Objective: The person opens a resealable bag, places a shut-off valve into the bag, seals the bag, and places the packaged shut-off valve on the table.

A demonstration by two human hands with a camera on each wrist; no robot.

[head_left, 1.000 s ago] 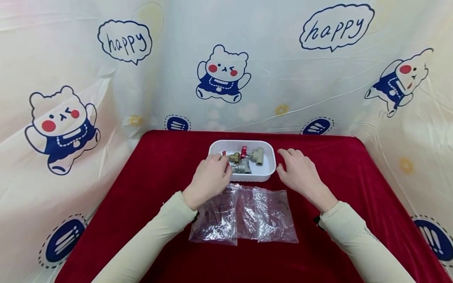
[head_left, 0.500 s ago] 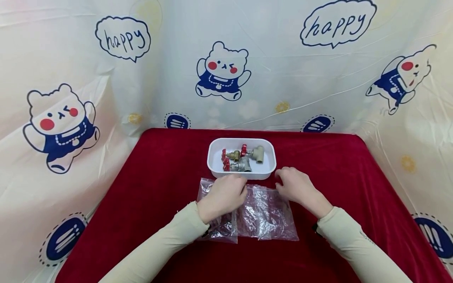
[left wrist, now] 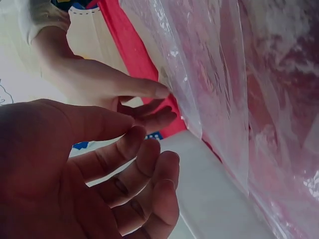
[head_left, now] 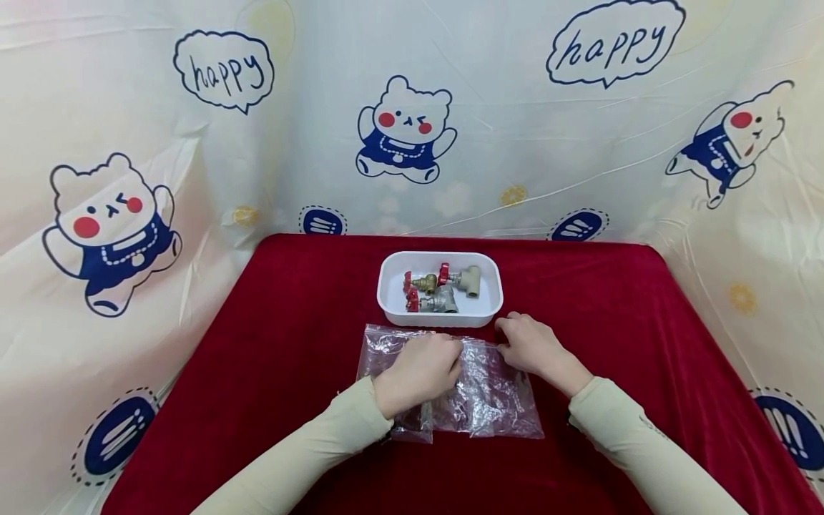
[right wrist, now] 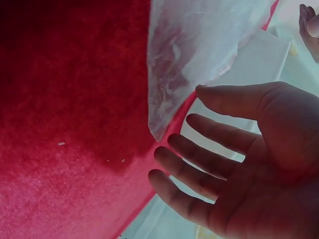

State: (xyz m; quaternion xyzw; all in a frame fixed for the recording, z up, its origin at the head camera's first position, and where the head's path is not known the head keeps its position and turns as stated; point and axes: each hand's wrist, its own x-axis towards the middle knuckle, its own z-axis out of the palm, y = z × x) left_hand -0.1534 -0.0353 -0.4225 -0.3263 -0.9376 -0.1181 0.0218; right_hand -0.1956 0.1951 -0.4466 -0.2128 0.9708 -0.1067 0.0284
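Several clear zip-lock bags (head_left: 498, 404) lie overlapping on the red cloth. My left hand (head_left: 421, 368) is over the middle of them, its fingers loosely curled and the thumb close to the index fingertip in the left wrist view; nothing shows between them. At the bags' upper right corner is my right hand (head_left: 537, 350). In the right wrist view its thumb tip (right wrist: 202, 90) is right at a bag's edge, the other fingers spread and slightly bent. Behind the bags, a white tray (head_left: 444, 321) holds a brass valve (head_left: 426, 285), a silver valve (head_left: 444, 300) and a grey valve (head_left: 473, 281), with red handles.
Red velvet cloth (head_left: 290, 322) covers the table around the bags and tray. A pale curtain (head_left: 476, 143) printed with cartoon bears hangs at the back and both sides.
My left hand has come back from the tray's left side to above the bags, then slightly right. My right hand has moved down from beside the tray to the bags' corner.
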